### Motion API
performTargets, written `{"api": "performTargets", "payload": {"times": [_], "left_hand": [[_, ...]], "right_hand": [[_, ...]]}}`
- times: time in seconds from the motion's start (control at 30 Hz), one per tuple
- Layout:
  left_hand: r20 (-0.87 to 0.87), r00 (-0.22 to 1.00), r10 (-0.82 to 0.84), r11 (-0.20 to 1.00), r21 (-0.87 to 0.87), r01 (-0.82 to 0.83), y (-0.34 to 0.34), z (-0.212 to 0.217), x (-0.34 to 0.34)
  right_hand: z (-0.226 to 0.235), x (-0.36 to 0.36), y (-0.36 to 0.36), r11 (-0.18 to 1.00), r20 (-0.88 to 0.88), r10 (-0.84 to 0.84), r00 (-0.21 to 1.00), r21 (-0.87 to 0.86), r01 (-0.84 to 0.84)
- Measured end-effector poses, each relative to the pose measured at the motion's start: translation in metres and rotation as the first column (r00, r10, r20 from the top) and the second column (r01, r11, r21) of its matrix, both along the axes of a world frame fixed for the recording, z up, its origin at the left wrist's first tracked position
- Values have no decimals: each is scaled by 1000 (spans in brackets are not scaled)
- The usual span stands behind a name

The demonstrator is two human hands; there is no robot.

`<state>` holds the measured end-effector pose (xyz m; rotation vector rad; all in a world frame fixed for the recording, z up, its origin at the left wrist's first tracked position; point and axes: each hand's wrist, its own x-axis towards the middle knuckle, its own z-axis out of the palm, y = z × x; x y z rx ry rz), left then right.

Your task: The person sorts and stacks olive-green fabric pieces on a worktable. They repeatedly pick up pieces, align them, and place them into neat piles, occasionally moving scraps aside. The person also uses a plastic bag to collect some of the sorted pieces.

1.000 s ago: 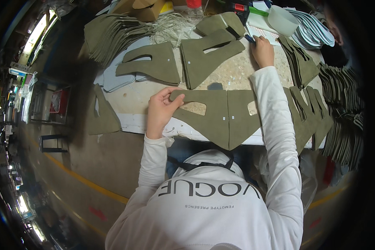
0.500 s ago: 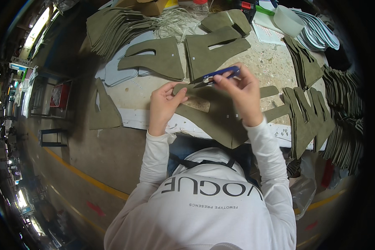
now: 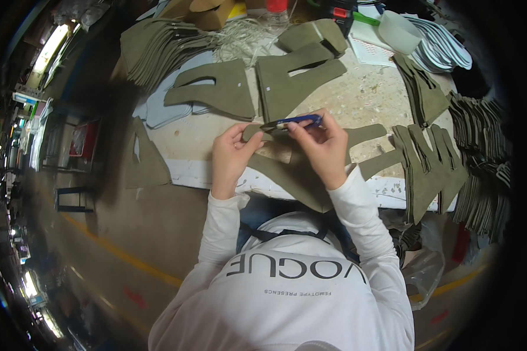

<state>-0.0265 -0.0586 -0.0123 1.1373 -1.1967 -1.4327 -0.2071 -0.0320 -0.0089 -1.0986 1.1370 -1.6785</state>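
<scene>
At the far left, one olive-green cut piece [image 3: 148,159] hangs over the left edge of your worktable [image 3: 357,99]. Above it, at the table's back left corner, sits a fanned stack of olive pieces [image 3: 152,41], and just to its right a large olive panel with a slot cut in it [image 3: 216,93] lies flat on some pale grey sheets [image 3: 158,108].

Your left hand [image 3: 231,155] is raised over the near edge of the table, with thumb and fingers pinched shut on the left end of a small olive strip [image 3: 257,133]. That strip is held up between your two hands, above a wide olive panel [image 3: 298,175] lying on the table in front of you.

Your right hand [image 3: 322,146] is closed around a blue pen-like tool [image 3: 295,121], its tip pointing left and meeting the strip just beside your left fingertips.

Behind your hands lies a forked olive panel [image 3: 293,82]. Further right, more olive shapes [image 3: 427,164] overlap along the table's near right side, and at the far right edge stand dark stacks of cut pieces [image 3: 480,152]. A pile of white and blue soles [image 3: 439,47] rests at the back right.
</scene>
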Motion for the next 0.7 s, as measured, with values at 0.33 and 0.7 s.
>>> {"api": "performTargets", "payload": {"times": [0.33,0.7], "left_hand": [[-111,987,120,992,39,-116,5,-7,-11],[43,993,106,967,-239,-93,11,-9,-19]], "right_hand": [[2,15,19,967,-263,-240,935,-150,206],[-7,7,15,975,-408,-145,902,-213,60]]}}
